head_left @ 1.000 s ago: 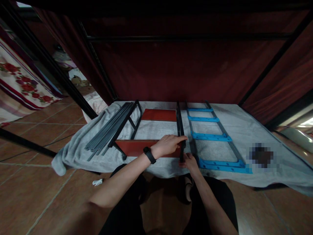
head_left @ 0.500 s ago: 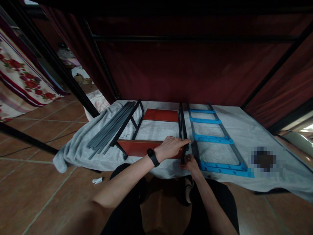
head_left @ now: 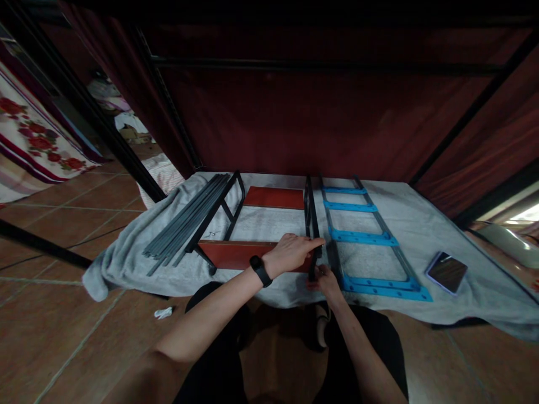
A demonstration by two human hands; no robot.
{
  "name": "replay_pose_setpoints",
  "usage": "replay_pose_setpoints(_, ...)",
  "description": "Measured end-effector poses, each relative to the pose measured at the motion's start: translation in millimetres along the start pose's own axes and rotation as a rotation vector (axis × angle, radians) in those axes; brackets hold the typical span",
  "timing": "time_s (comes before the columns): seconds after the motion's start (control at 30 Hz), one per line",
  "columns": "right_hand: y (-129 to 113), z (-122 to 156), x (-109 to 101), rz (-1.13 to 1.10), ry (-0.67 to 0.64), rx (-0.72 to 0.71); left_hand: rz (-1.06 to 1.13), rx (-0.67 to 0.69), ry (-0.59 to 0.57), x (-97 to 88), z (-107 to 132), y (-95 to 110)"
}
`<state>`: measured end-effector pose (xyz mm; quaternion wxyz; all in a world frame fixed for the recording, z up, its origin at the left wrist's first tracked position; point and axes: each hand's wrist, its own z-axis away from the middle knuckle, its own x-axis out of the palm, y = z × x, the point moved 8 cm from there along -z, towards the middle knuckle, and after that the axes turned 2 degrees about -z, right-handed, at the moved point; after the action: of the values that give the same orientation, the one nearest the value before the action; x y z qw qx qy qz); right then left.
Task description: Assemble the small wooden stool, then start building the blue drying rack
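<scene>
In the head view, the frame (head_left: 240,255), black tubing with flat red boards, sits on a fluffy grey blanket (head_left: 410,216); the left hand (head_left: 291,253) bends over its near right corner, the right hand (head_left: 327,281) is low beside it, and either grip's closure cannot be told. Slim grey rods (head_left: 187,224) flank it left, a blue-barred rack (head_left: 362,238) crowds its right, with a glossy phone (head_left: 447,273) beyond.

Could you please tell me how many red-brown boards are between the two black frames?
2: the far board toward the back, and the near board, partly covered by the left hand.
</scene>
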<state>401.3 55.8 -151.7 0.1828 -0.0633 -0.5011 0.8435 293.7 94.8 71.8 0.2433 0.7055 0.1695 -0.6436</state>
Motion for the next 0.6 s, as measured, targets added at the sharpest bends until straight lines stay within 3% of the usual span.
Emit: replay_pose_setpoints(0.6, -7.0, 4.5, 1.8, 0.034, -0.039, -0.058, 0.040, -0.008, -0.043, 0.0, -2.4, -4.2)
